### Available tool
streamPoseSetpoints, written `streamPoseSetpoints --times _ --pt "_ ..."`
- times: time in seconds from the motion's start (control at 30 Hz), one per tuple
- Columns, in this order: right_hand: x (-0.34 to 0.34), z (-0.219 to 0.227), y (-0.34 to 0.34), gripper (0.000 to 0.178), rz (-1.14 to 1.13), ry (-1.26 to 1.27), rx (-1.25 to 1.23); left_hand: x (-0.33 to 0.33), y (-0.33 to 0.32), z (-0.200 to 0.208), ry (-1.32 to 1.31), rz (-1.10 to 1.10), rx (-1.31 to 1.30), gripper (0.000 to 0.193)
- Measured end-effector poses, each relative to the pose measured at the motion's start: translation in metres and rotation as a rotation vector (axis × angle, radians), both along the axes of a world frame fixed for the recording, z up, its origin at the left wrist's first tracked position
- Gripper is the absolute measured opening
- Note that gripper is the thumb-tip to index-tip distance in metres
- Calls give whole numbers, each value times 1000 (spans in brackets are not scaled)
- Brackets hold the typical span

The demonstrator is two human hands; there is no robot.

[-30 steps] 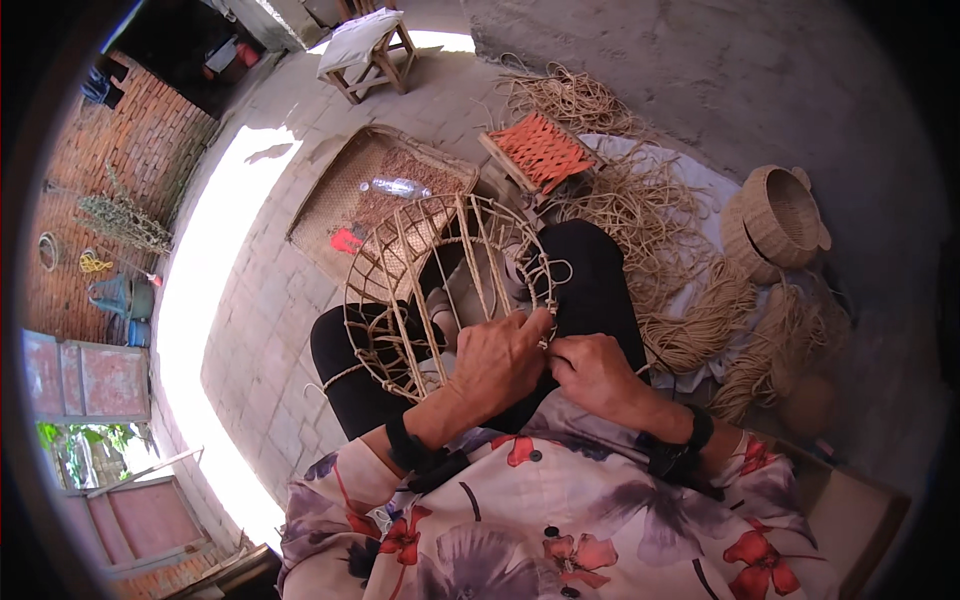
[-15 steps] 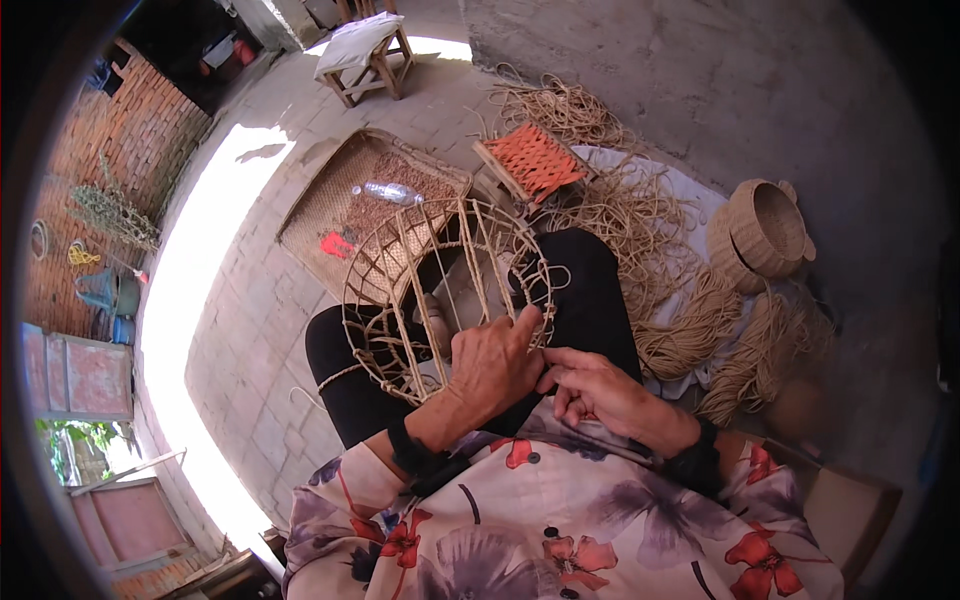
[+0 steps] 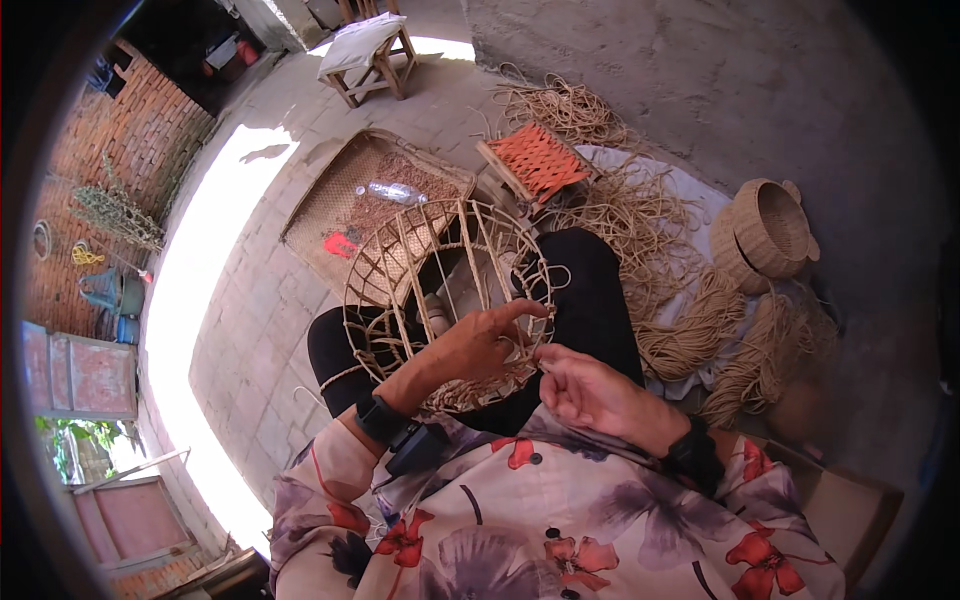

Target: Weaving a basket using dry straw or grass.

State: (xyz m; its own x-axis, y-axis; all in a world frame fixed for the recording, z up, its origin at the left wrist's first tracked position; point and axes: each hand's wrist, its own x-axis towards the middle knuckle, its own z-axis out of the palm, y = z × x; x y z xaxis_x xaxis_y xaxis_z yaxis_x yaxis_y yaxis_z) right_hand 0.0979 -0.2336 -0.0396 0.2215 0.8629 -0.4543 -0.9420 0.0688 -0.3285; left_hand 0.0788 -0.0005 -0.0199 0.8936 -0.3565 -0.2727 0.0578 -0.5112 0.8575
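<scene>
Tan cord, stiff and openwork, forms one round basket frame [image 3: 474, 255], which I find resting across the black-trousered legs [image 3: 590, 290]. Its near edge is partly blocked from my sight by the left hand [image 3: 478, 338], index finger extended to the right rim, the others bent. The right hand [image 3: 595, 392] is half curled, fingertips at the near-right rim; whether either hand pinches cord, I cannot tell. Beyond the frame lies one plaited mat [image 3: 310, 225] carrying brown granular matter, one clear bottle [image 3: 398, 192] and, toward the near edge, one red item [image 3: 340, 245]. One stool with orange webbing [image 3: 540, 160] adjoins the mat's right corner. I count two cord hanks [image 3: 690, 335] along the white cloth's [image 3: 695, 183] near edge, loose tangles above, and one smooth-walled wicker basket [image 3: 740, 255] at its right edge.
</scene>
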Motion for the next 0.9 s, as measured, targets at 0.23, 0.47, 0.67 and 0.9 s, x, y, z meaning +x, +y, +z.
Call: streamPoseSetpoints --times 0.23,0.47,0.67,0.9 --pt "-5 -2 9 19 -49 17 -38 3 -4 -3 -35 -71 8 68" --pt "-9 3 17 24 -105 30 -128 -3 -13 10 -68 40 186 68" --pt "-3 22 -8 31 15 -256 -180 -5 -12 12 -85 67 128 44" --pt "10 14 -9 15 -87 -676 -338 -3 13 48 131 -40 -148 33"
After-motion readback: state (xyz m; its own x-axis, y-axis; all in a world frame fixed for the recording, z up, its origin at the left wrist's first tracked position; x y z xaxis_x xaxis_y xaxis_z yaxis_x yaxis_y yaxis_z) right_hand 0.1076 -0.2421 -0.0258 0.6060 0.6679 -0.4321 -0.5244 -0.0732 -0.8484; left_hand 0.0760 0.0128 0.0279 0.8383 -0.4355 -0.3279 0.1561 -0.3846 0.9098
